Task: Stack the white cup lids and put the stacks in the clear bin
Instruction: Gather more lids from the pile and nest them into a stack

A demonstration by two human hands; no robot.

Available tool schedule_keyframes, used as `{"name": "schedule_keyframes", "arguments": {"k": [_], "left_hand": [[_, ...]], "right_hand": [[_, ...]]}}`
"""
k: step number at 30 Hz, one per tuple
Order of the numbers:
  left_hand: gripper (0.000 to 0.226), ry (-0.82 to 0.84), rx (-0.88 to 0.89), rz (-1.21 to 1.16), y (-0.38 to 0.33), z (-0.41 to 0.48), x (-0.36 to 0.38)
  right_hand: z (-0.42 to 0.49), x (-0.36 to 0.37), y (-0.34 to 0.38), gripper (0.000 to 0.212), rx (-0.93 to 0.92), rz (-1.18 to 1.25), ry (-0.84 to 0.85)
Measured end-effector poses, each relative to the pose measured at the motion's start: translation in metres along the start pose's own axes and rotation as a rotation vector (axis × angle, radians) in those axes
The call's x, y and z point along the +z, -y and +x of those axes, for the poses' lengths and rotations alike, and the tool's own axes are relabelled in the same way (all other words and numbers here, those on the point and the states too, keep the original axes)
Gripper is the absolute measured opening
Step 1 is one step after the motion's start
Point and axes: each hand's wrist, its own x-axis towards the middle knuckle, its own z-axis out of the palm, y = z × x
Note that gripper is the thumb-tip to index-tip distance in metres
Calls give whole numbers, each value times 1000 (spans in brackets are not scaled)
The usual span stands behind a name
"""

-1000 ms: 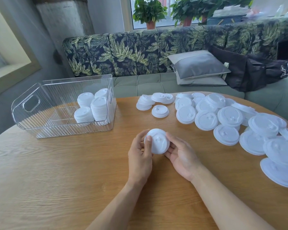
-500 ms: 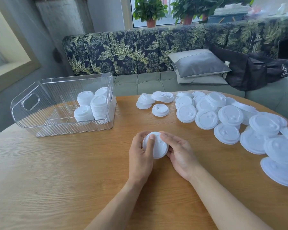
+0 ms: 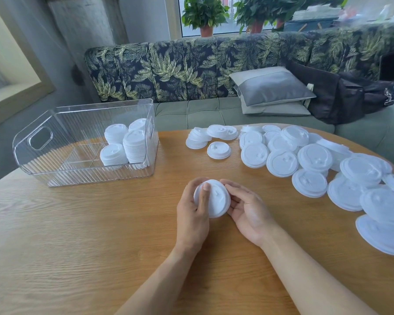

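Head view: your left hand [image 3: 192,214] and right hand [image 3: 248,214] both curl around a short lid stack [image 3: 216,198] above the table [image 3: 77,246]. Several finished stacks [image 3: 133,144] stand in the clear bin [image 3: 62,169]; many loose lids [image 3: 314,158] are not yet stacked.

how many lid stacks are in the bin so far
4 stacks, all at the right end of the bin: back left, back right, front left, front right. More may hide behind them.

Our tally across the tabletop [image 3: 77,235]
We count one clear bin [image 3: 77,172], four lid stacks [image 3: 134,144] inside it, upward of twenty loose lids [image 3: 282,163], one held lid stack [image 3: 216,198] between left hand [image 3: 192,215] and right hand [image 3: 248,212], two cushions [image 3: 271,87], one black bag [image 3: 341,96].
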Motion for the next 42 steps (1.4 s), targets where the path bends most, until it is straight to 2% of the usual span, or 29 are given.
{"name": "schedule_keyframes", "arguments": {"k": [8,13,19,23,26,29,32,35,39,42], "left_hand": [[22,-16,-12,-8,1,1,-2],[20,21,-127,-93,1,4,-6],[18,59,-181,-173,1,8,-14],[20,113,-264,-220,0,13,-19],[20,162,-312,-296,1,16,-24],[35,111,-339,-356,4,17,-25],[40,94,-341,-379,5,18,-24],[46,136,-262,-283,4,14,-21],[84,235,36,112,7,3,-10],[93,238,197,378,9,8,-6]], "right_hand": [[-2,4,0,26,-38,-89,75],[-3,5,-3,32,-50,-133,-9],[-2,7,-8,18,-109,-212,-67],[1,5,-10,17,-111,-176,-102],[1,4,-8,28,-104,-142,-101],[0,5,-6,47,-96,-145,-67],[-1,4,-5,47,-86,-123,-70],[2,3,-5,43,-84,-50,-103],[6,6,-5,33,-101,23,-165],[9,8,-5,21,-112,8,-186]]}}
